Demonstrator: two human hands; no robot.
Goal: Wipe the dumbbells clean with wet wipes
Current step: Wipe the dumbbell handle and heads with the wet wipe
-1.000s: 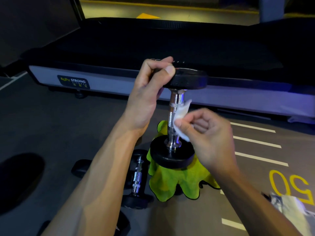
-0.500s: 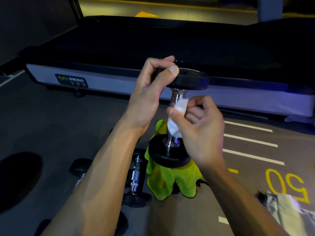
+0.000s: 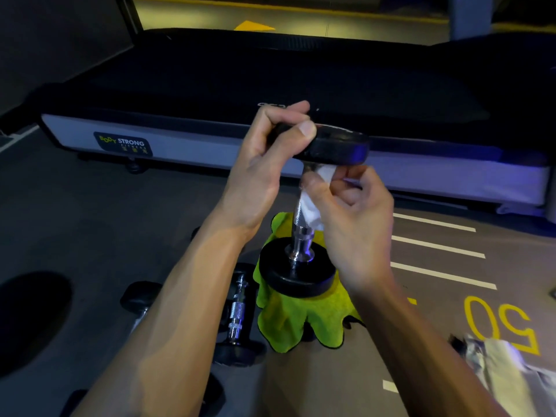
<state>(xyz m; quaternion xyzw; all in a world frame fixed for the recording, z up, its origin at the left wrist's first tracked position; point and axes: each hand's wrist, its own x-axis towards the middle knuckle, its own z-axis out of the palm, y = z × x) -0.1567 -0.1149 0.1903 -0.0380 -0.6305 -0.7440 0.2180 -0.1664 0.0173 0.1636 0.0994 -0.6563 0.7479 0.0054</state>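
Wipe has slid up the dumbbell shaft, now just under top plate. I see the bar upright over the green cloth; right hand pinches wipe, left hand grips top plate. Next stroke runs down, imo.

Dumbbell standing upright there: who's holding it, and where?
The left hand grips the upright dumbbell by its top weight. The right hand pinches a wet wipe against the handle.
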